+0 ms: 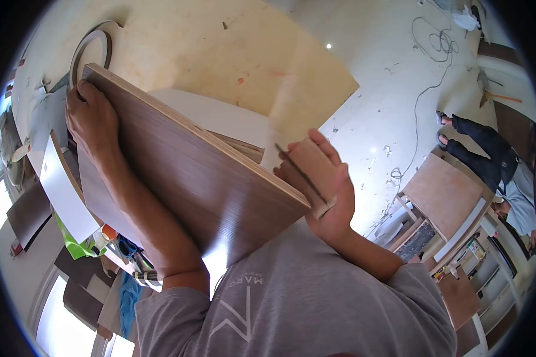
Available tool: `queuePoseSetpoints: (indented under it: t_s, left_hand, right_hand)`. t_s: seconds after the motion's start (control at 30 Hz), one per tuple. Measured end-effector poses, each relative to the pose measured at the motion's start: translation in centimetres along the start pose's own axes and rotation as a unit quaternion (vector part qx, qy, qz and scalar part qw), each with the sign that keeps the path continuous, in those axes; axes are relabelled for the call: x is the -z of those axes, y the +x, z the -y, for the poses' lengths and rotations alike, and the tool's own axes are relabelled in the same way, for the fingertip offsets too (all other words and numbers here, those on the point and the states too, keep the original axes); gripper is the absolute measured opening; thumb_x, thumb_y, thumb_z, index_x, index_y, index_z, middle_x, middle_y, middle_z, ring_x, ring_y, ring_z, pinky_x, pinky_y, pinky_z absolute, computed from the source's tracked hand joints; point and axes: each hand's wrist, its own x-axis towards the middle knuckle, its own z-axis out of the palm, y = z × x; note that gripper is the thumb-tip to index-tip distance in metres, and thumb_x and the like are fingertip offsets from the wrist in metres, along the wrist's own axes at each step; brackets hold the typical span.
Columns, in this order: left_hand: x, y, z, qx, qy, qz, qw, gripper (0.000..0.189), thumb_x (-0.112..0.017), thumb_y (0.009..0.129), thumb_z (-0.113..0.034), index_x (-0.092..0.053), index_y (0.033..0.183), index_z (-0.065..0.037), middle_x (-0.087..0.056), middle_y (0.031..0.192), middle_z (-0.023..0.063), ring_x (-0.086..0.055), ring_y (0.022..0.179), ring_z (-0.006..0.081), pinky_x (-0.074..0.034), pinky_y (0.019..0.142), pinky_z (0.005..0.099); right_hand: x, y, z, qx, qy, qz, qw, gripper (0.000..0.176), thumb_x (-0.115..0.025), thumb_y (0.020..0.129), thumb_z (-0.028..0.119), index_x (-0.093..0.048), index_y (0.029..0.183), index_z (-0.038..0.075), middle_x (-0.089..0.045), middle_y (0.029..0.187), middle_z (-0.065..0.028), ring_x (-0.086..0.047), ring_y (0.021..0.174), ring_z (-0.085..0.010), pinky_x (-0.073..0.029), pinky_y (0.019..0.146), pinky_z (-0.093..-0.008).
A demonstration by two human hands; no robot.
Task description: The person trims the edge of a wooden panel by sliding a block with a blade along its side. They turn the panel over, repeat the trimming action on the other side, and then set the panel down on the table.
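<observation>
A wood-grain panel (184,160) stands tilted in front of my chest, its pale raw edge facing up. My left hand (93,116) grips the panel's far upper corner, with the thumb over the edge. At the opposite end, near the panel's right corner, my right hand (344,202) is closed around a tan sanding block (317,165) with a dark strip along one side. The block is beside the pale edge. Behind the panel shows part of a white board (220,113), partly covered by it.
A roll of edge banding (105,44) lies beyond the left corner. A large tan sheet (178,35) covers part of the floor. A cable (426,89) runs across the floor at right. Another person (497,160) is by a workbench at the right. Several tools and boards crowd the left.
</observation>
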Motion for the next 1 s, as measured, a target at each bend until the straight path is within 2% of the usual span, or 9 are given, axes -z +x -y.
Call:
queuePoseSetpoints:
  t_s: [0.07,0.17,0.37,0.47,0.6,0.67,0.73,0.9,1.0]
  left_hand:
    - [0.1,0.1,-0.1,-0.002,0.002,0.001,1.0,0.054,-0.037,0.095,-0.043,-0.063,0.118,-0.001,-0.063,0.117,0.0241,-0.056,0.113,0.0421,-0.043,0.096,0.0452]
    - [-0.6,0.6,1.0,-0.045,-0.007,-0.015,0.999,0.053,-0.038,0.095,-0.041,-0.063,0.116,0.0,-0.063,0.115,0.0247,-0.057,0.111,0.0418,-0.043,0.095,0.0459]
    - [-0.7,0.2,0.3,-0.038,0.019,-0.037,0.998,0.046,-0.04,0.095,-0.037,-0.067,0.109,-0.003,-0.065,0.109,0.0221,-0.06,0.104,0.0379,-0.045,0.089,0.0464]
    - [-0.7,0.6,0.7,-0.039,0.025,-0.006,0.999,0.046,-0.04,0.096,-0.038,-0.064,0.116,-0.005,-0.065,0.114,0.0196,-0.059,0.107,0.0359,-0.043,0.092,0.0482]
    - [-0.7,0.1,0.3,-0.013,0.018,-0.003,1.0,0.046,-0.041,0.096,-0.038,-0.053,0.131,-0.011,-0.054,0.134,0.0134,-0.052,0.121,0.0319,-0.036,0.1,0.0533]
    - [-1.0,0.3,1.3,-0.054,-0.035,-0.023,0.998,0.047,-0.042,0.096,-0.039,-0.053,0.132,-0.011,-0.053,0.135,0.0143,-0.05,0.124,0.0323,-0.035,0.101,0.0535]
    - [-0.4,0.6,3.4,-0.089,-0.084,-0.035,0.992,0.052,-0.045,0.096,-0.045,-0.051,0.134,-0.009,-0.052,0.136,0.0163,-0.046,0.128,0.0345,-0.033,0.105,0.0519]
    - [3.5,-0.9,16.7,-0.043,-0.037,0.027,0.998,0.062,-0.052,0.094,-0.05,-0.051,0.134,-0.001,-0.048,0.137,0.0234,-0.044,0.128,0.0388,-0.035,0.106,0.0454]
    - [5.4,-5.8,20.7,-0.004,-0.018,0.005,1.0,0.062,-0.052,0.095,-0.049,-0.051,0.133,0.0,-0.045,0.139,0.0247,-0.042,0.13,0.0404,-0.035,0.106,0.0466]
  right_hand:
    - [1.0,0.4,0.0,0.024,0.022,-0.03,0.999,0.071,-0.033,0.098,0.056,-0.025,0.146,0.005,-0.049,0.131,-0.0163,-0.049,0.124,-0.0287,-0.04,0.106,-0.049]
    - [2.1,-0.1,0.5,0.029,0.038,-0.05,0.998,0.069,-0.034,0.098,0.056,-0.027,0.146,0.006,-0.05,0.131,-0.0158,-0.049,0.124,-0.0289,-0.041,0.106,-0.0482]
    - [2.8,-2.0,1.0,0.034,0.077,-0.056,0.995,0.068,-0.038,0.098,0.053,-0.028,0.146,0.005,-0.05,0.131,-0.0148,-0.049,0.123,-0.0282,-0.041,0.104,-0.0471]
    - [2.8,-2.9,1.2,0.039,0.09,-0.039,0.994,0.068,-0.04,0.098,0.052,-0.028,0.145,0.005,-0.049,0.131,-0.0147,-0.05,0.122,-0.0283,-0.042,0.103,-0.047]
    - [2.6,-3.7,1.6,0.05,0.085,-0.029,0.995,0.069,-0.041,0.097,0.053,-0.029,0.145,0.005,-0.05,0.13,-0.0155,-0.05,0.122,-0.0294,-0.042,0.103,-0.048]
    - [2.9,-3.8,1.7,0.028,0.113,-0.017,0.993,0.069,-0.042,0.097,0.054,-0.031,0.144,0.005,-0.051,0.129,-0.016,-0.05,0.122,-0.0301,-0.042,0.102,-0.0482]
    - [3.3,-4.1,1.9,0.012,0.135,-0.002,0.991,0.069,-0.042,0.097,0.054,-0.032,0.144,0.005,-0.052,0.128,-0.0165,-0.05,0.122,-0.0308,-0.043,0.101,-0.0484]
    - [3.6,-5.3,3.0,0.003,0.162,0.049,0.986,0.064,-0.041,0.097,0.053,-0.036,0.142,0.007,-0.053,0.128,-0.0168,-0.051,0.121,-0.0317,-0.044,0.1,-0.0492]
    - [3.8,-4.8,2.9,0.011,0.162,0.069,0.984,0.062,-0.042,0.098,0.051,-0.036,0.142,0.007,-0.054,0.127,-0.0167,-0.052,0.12,-0.0318,-0.044,0.1,-0.0498]
